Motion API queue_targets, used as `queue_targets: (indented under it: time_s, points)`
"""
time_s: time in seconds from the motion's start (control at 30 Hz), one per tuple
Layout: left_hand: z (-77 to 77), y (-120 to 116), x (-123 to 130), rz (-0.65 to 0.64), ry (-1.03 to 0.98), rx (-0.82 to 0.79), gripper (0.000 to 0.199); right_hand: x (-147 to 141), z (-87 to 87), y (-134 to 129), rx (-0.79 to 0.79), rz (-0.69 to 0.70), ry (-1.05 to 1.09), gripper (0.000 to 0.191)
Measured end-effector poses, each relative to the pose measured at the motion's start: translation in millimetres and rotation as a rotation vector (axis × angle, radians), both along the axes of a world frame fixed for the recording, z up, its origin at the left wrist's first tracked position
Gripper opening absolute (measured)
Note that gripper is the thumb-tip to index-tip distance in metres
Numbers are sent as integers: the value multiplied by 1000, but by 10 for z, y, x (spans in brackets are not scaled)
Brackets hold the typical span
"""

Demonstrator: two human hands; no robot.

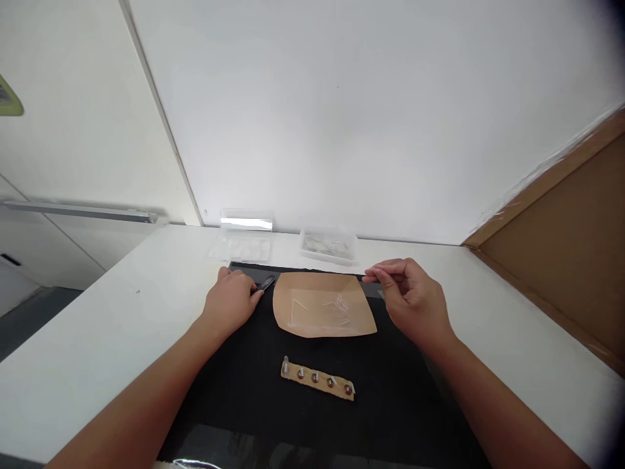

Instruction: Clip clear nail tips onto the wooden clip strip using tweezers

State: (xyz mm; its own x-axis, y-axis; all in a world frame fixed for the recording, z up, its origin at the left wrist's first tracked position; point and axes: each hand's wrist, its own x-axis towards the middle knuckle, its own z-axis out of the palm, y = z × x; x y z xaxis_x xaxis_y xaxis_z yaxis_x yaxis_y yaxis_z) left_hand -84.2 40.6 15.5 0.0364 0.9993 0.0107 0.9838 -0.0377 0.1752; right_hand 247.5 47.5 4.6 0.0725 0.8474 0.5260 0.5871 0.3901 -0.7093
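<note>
My left hand [230, 301] is closed at the left of the black mat [234, 384]. A small dark tool with a shiny tip [266, 283] sticks out between its thumb and forefinger; its kind is unclear. My right hand [413, 296] is raised beside the brown paper sheet [317, 286], thumb and fingertips pinched together. Anything in that pinch is too small to make out. Several thin clear strips [336, 303] lie on the paper. Nearer me, a cardboard strip [317, 379] carries a row of round brown pieces with small pale tabs, and a clear upright piece [286, 366] at its left end.
Behind the mat stand an open clear compartment box [241, 247] and a translucent tray [327, 246] holding pale pieces. A white wall [312, 130] rises at the back of the white table [122, 326]. A brown cardboard panel [561, 241] stands at the right.
</note>
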Motion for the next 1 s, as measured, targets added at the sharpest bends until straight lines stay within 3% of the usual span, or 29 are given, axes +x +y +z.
queue_targets:
  time_s: [0.13, 0.27, 0.37, 0.5, 0.63, 0.77, 1.0]
  points:
    - [-53, -9, 29, -21, 22, 60, 38, -12, -17, -1, 2, 93, -44, 25]
    - [-88, 16, 52, -13, 28, 158, 41, -14, -14, -14, -13, 85, -49, 27]
    - [-59, 54, 44, 31, -14, 217, 38, -10, -17, -17, -39, 99, -40, 27]
    - [25, 67, 39, 85, -152, 268, 39, -30, -37, -9, -65, 227, 51, 27]
    - [38, -6, 114, -11, -381, 291, 33, -111, -26, -51, -37, 362, 207, 24]
    - [19, -131, 254, -116, -525, 237, 36, -236, 12, -167, -28, 438, 209, 22]
    - [88, -323, 427, -290, -652, 160, 37, -407, 60, -303, -66, 469, 326, 24]
